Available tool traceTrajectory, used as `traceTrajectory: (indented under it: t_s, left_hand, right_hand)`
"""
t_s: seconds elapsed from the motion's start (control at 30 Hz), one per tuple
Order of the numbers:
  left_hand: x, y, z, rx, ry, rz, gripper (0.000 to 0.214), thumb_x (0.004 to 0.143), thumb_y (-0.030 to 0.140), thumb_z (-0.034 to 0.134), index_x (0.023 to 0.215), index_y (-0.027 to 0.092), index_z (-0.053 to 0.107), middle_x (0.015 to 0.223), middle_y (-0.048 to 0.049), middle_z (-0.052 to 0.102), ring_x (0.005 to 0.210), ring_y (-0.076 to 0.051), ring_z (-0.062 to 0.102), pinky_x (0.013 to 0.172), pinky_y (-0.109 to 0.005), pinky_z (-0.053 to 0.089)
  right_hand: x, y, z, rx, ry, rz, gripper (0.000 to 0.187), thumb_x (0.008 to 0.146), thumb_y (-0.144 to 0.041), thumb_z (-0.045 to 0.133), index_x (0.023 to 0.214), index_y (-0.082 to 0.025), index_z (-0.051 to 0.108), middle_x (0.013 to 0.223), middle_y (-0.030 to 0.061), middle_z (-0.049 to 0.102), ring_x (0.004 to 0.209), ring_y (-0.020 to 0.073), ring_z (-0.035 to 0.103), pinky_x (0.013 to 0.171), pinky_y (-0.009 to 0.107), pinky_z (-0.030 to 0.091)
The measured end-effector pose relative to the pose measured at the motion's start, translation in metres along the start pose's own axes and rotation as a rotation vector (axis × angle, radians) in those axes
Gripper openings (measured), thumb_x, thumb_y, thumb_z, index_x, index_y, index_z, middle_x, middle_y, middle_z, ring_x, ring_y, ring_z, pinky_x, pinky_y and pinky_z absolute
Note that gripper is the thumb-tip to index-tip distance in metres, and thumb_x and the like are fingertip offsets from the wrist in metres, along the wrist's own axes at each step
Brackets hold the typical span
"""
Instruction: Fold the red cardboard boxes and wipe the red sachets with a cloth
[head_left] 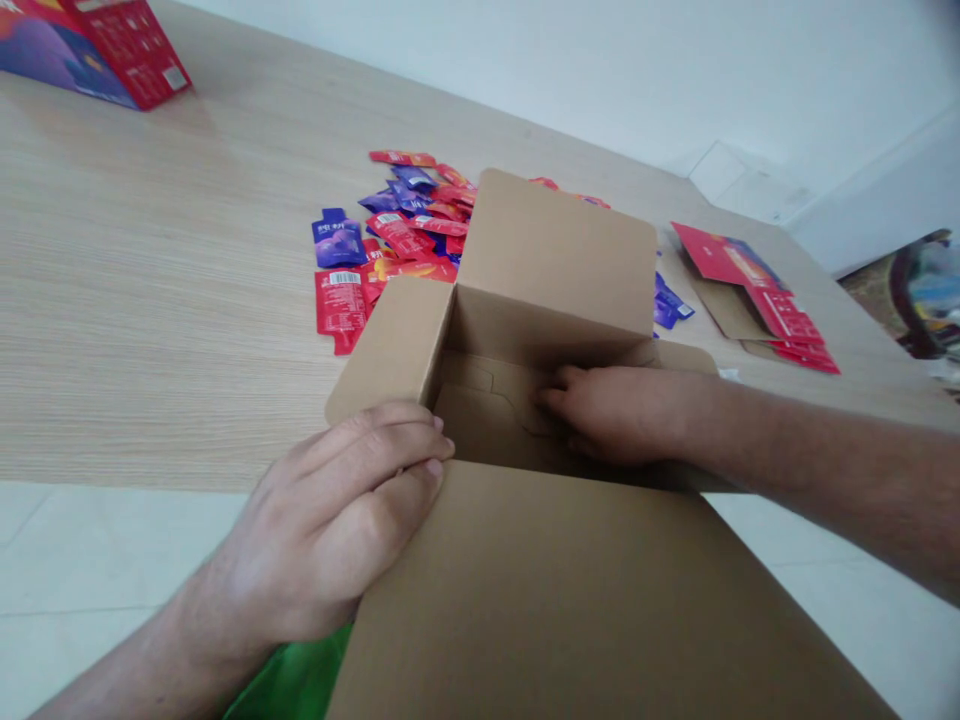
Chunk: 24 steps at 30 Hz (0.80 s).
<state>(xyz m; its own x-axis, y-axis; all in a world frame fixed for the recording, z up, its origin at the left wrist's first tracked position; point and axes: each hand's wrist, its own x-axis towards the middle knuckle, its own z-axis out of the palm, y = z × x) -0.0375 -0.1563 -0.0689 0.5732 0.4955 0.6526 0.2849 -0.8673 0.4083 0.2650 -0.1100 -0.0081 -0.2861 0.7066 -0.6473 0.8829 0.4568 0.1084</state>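
**A:** How is the cardboard box (555, 250) steadied?

**B:** Its near rim is clasped by the left hand (337, 510), while the insert (480, 410) inside is pressed by the right hand (619, 415), fingers unclenched.

**A:** And the box?

**B:** It is placed at the near edge of the wooden table (150, 300), with sachets (405, 230) heaped beyond it.

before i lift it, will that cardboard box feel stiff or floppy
The cardboard box probably feels light for its size: its walls look thin, and only a folded card insert shows inside. The walls seem fairly stiff, but the open flaps will likely swing on their folds.
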Motion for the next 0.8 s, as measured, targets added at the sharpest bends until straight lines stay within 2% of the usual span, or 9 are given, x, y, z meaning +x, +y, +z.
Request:
traceTrajectory:
  t_s: [0.07, 0.13, 0.27, 0.37, 0.47, 0.53, 0.6, 0.7, 0.8]
  left_hand:
    - [-0.002, -0.001, -0.001, -0.028, -0.011, -0.022, 0.033, 0.106, 0.004, 0.051, 0.127, 0.024, 0.067, 0.131, -0.008, 0.077, 0.132, -0.024, 0.07, 0.11, -0.041, 0.063]
    - [-0.004, -0.002, -0.001, -0.049, -0.038, -0.069, 0.036, 0.105, 0.004, 0.054, 0.131, 0.026, 0.067, 0.134, -0.0065, 0.077, 0.134, -0.023, 0.069, 0.114, -0.041, 0.061]
    - [-0.008, -0.005, -0.001, -0.067, -0.052, -0.094, 0.038, 0.103, 0.006, 0.059, 0.132, 0.028, 0.068, 0.136, -0.0043, 0.077, 0.136, -0.024, 0.069, 0.116, -0.043, 0.061]
    - [-0.008, -0.006, 0.0, -0.072, -0.062, -0.11, 0.037, 0.104, 0.006, 0.059, 0.132, 0.029, 0.069, 0.136, -0.0044, 0.077, 0.136, -0.024, 0.069, 0.116, -0.044, 0.061]
    - [-0.006, -0.007, 0.0, -0.081, -0.059, -0.103, 0.038, 0.105, 0.006, 0.058, 0.134, 0.029, 0.067, 0.136, -0.0049, 0.077, 0.136, -0.023, 0.068, 0.115, -0.043, 0.061]
    - [-0.004, -0.006, -0.001, -0.089, -0.052, -0.073, 0.04, 0.106, 0.005, 0.057, 0.136, 0.029, 0.066, 0.135, -0.0052, 0.077, 0.138, -0.023, 0.067, 0.116, -0.045, 0.059]
    - [-0.001, -0.003, -0.002, -0.071, -0.056, -0.06, 0.04, 0.106, 0.006, 0.055, 0.137, 0.03, 0.065, 0.135, -0.0051, 0.077, 0.141, -0.025, 0.066, 0.117, -0.048, 0.058]
    - [0.0, 0.004, -0.005, 0.069, -0.004, -0.052, 0.034, 0.109, 0.012, 0.052, 0.133, 0.03, 0.069, 0.13, -0.0051, 0.079, 0.142, -0.028, 0.064, 0.117, -0.053, 0.056]
    - [-0.002, 0.007, -0.002, 0.241, 0.094, -0.083, 0.031, 0.109, 0.017, 0.054, 0.125, 0.034, 0.075, 0.127, -0.0054, 0.077, 0.137, -0.031, 0.065, 0.114, -0.057, 0.054]
  right_hand:
    - [-0.008, -0.003, -0.002, -0.006, -0.084, -0.021, 0.038, 0.096, -0.029, 0.075, 0.13, -0.015, 0.08, 0.122, 0.0198, 0.078, 0.097, 0.0384, 0.079, 0.084, 0.048, 0.064]
    - [-0.011, -0.009, -0.003, 0.036, -0.114, -0.076, 0.028, 0.095, -0.024, 0.077, 0.121, -0.017, 0.083, 0.114, 0.0156, 0.081, 0.101, 0.0367, 0.078, 0.089, 0.046, 0.063]
    - [-0.004, -0.015, 0.001, 0.301, -0.187, -0.139, 0.023, 0.089, -0.019, 0.085, 0.112, -0.021, 0.084, 0.106, 0.0088, 0.083, 0.092, 0.0305, 0.079, 0.084, 0.041, 0.061]
    - [-0.002, -0.013, 0.006, 0.41, -0.176, -0.123, 0.025, 0.087, -0.022, 0.089, 0.112, -0.024, 0.083, 0.1, 0.006, 0.084, 0.083, 0.0276, 0.078, 0.075, 0.038, 0.059]
    - [-0.004, -0.011, 0.006, 0.348, -0.117, -0.124, 0.031, 0.094, -0.021, 0.08, 0.124, -0.027, 0.08, 0.104, 0.007, 0.084, 0.085, 0.029, 0.079, 0.07, 0.037, 0.057]
    - [-0.007, -0.008, 0.002, 0.312, -0.031, -0.18, 0.036, 0.098, -0.019, 0.074, 0.133, -0.028, 0.077, 0.11, 0.0072, 0.084, 0.091, 0.0296, 0.079, 0.073, 0.037, 0.057]
    - [-0.011, -0.003, -0.002, 0.303, 0.112, -0.244, 0.034, 0.1, -0.018, 0.07, 0.133, -0.026, 0.076, 0.117, 0.0078, 0.083, 0.1, 0.0292, 0.079, 0.082, 0.037, 0.058]
    - [-0.026, 0.009, -0.004, 0.324, 0.41, -0.29, 0.024, 0.102, -0.017, 0.063, 0.122, -0.022, 0.076, 0.12, 0.0077, 0.081, 0.108, 0.0273, 0.076, 0.093, 0.037, 0.057]
    - [-0.053, 0.026, 0.005, 0.38, 0.761, -0.274, 0.022, 0.106, -0.023, 0.058, 0.12, -0.023, 0.075, 0.115, 0.0063, 0.079, 0.104, 0.0251, 0.075, 0.091, 0.036, 0.057]
